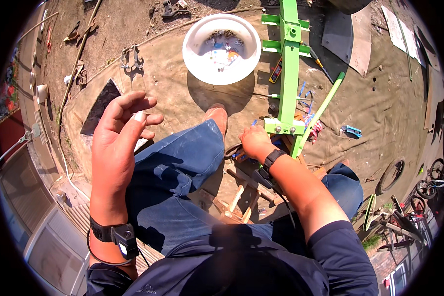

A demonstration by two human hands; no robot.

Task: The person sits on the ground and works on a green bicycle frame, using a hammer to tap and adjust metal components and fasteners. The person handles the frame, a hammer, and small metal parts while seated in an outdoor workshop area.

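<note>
My left hand (121, 138) is raised at the left with its fingers loosely bent and apart, and nothing shows in it. My right hand (257, 143) is closed beside the lower end of a bright green metal frame (288, 84). What it grips is hidden; a small blue bit shows just above its knuckles. Two bolts (285, 130) sit on the frame's end plate, right of that hand. From there a green bar (325, 106) slants up to the right. Below my right hand, wooden pieces (241, 197) stand between my legs.
A white basin (222, 76) with small hardware inside stands ahead. A yellow level (276, 70) and a screwdriver (320, 63) lie near the frame. Farther right are a blue tool (351, 131) and a tyre (390, 176). A clamp (131, 58) lies on the brown ground sheet.
</note>
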